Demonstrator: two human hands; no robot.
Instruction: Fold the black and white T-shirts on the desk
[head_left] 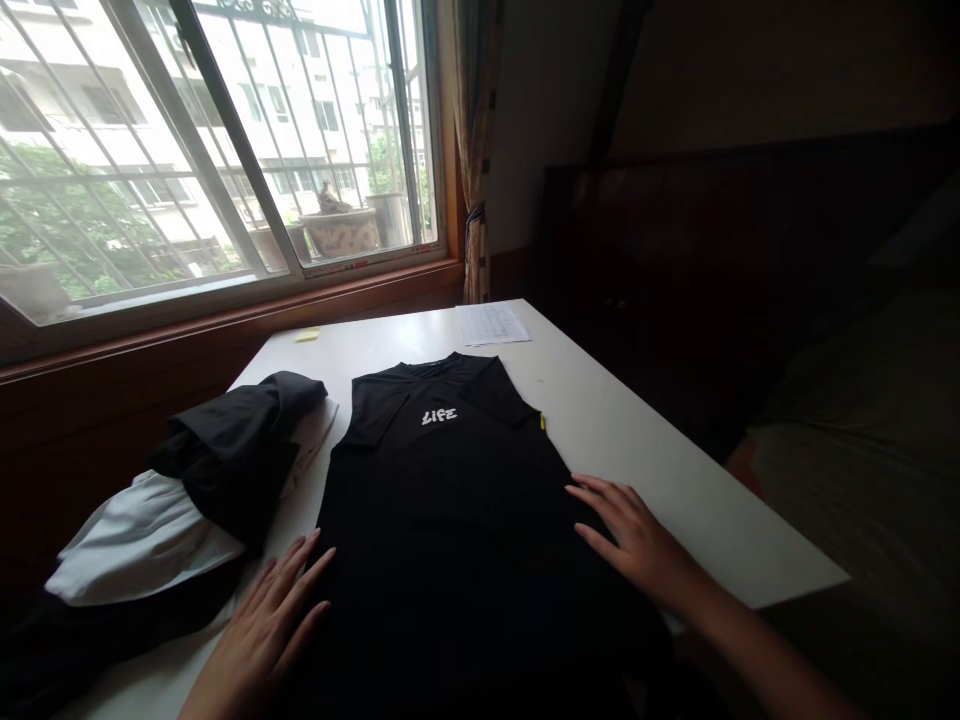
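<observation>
A black T-shirt (450, 510) lies spread out on the white table (637, 450), its collar toward the window and pale lettering across the chest. Both sleeves rest inward over its front. My left hand (274, 610) is at the shirt's left edge, fingers stretched and apart. At the opposite edge, my right hand (626, 530) has its fingers spread, with the fingertips on or just beside the cloth. Neither hand grips anything. The near end of the shirt is dark and hard to make out.
A heap of black and white clothes (217, 480) lies along the table's left side. Printed papers (493, 324) and a yellow note (307, 335) are at the far end. A small yellow piece (543, 421) shows by the right sleeve. Beyond the table is a barred window (300, 150).
</observation>
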